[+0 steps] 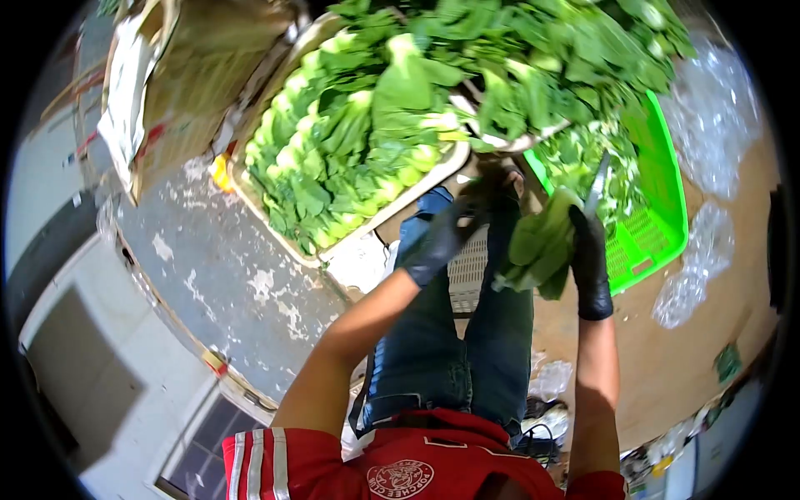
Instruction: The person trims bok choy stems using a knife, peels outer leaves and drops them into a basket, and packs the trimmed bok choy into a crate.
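Note:
My right hand (591,265), in a black glove, is closed around a knife (597,185) with its blade pointing up. A bok choy (543,246) is against the fingers of that hand, leaves hanging down and to the left; how it is supported is partly hidden. My left hand (442,240), also gloved in black, hovers over my legs, left of this bok choy and apart from it. Its fingers are blurred but look spread, with nothing visible in them. Under the blade, a bright green basket (664,225) contains trimmed leaves (587,158).
A pale tray (392,210) of lined-up bok choy (333,158) stands at upper left. Loose leafy greens (550,42) are heaped behind. A large sack (200,71) is at far left. Clear plastic bags (712,117) lie right of the basket. A grey crate (468,271) shows between my legs.

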The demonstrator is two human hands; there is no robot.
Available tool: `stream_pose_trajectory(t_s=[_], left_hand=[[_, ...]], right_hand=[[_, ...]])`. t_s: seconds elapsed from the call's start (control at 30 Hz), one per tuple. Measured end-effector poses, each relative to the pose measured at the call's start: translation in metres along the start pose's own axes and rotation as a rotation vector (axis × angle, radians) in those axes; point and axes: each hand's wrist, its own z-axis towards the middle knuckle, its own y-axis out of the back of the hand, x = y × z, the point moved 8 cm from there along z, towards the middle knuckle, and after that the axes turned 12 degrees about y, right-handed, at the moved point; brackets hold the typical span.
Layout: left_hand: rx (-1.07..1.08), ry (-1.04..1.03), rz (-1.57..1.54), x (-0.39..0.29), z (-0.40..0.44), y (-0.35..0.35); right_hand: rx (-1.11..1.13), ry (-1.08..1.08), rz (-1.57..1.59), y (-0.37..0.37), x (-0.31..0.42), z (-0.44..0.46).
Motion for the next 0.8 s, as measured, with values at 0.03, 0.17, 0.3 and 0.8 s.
stream_pose_trajectory(t_s=[0.03, 0.17, 0.3, 0.8], left_hand=[[-0.188, 0.062, -0.043, 0.043, -0.005, 0.038], [-0.446, 0.215, -0.243, 0.113, -0.043, 0.181], [-0.742, 0.163, 0.084, 0.073, -0.047, 0.266], [-0.391, 0.14, -0.051, 0.082, 0.032, 0.302]], right_hand=[[0.055, -0.003, -0.085, -0.034, 0.006, 0.007], [0.273, 0.203, -0.204, -0.164, 0.021, 0.034], [0.327, 0.351, -0.459, -0.252, 0.025, 0.043], [0.247, 0.335, -0.41, -0.321, -0.053, 0.053]])
